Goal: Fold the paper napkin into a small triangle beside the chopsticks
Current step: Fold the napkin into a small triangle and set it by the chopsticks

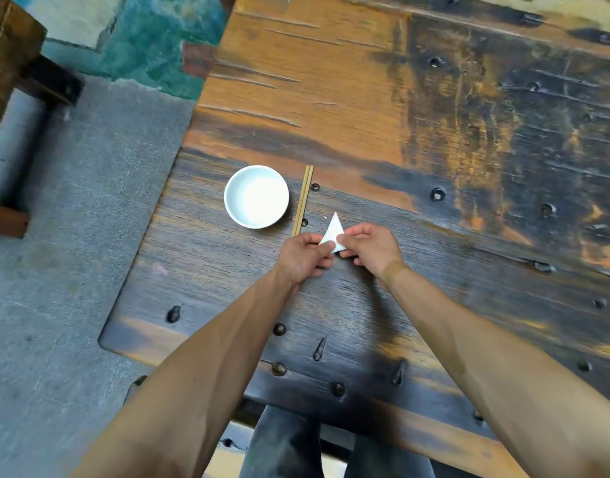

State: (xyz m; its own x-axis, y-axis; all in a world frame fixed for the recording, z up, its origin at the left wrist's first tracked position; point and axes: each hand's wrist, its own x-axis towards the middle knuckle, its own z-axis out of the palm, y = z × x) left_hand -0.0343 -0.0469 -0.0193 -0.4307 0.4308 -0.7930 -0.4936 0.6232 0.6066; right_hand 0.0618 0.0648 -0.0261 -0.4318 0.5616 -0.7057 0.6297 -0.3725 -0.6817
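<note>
A white paper napkin [333, 230], folded into a small triangle, points away from me just right of the chopsticks [303, 200]. The two wooden chopsticks lie side by side on the dark wooden table [434, 288]. My left hand [303, 257] pinches the triangle's near left corner. My right hand [369, 248] pinches its near right corner with thumb and fingers. The triangle's near edge is hidden behind my fingers.
A round white bowl [256, 196] stands left of the chopsticks, close to the table's left edge. Metal studs dot the tabletop. Grey stone floor [72, 270] lies to the left, and a wooden bench [10, 98] stands at the far left.
</note>
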